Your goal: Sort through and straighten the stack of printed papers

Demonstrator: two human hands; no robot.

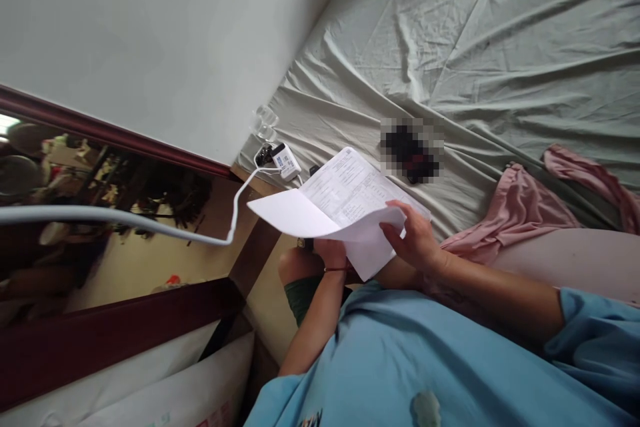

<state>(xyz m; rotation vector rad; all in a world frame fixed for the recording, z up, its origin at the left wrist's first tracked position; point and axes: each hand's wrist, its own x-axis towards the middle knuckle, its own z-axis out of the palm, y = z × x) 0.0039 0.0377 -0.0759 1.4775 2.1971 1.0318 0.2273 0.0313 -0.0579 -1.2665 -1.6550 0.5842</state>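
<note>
Both of my hands hold a sheaf of white printed papers [345,203] in front of my body, above my lap. My right hand [413,237] grips the near right edge, thumb on top of the bent upper sheet. My left hand [331,253] is mostly hidden beneath the sheets and supports them from below; a thin red band shows at its wrist. The top sheet is folded back toward the left, showing a printed form underneath. I wear a light blue shirt [430,360].
A bed with a wrinkled grey-green sheet [475,47] spreads ahead. On it lie a blurred dark object [411,152], pink cloth [530,203] and a white charger [286,161] with a cable [150,223] running left. A white wall [150,33] and dark wooden frame [115,327] are at left.
</note>
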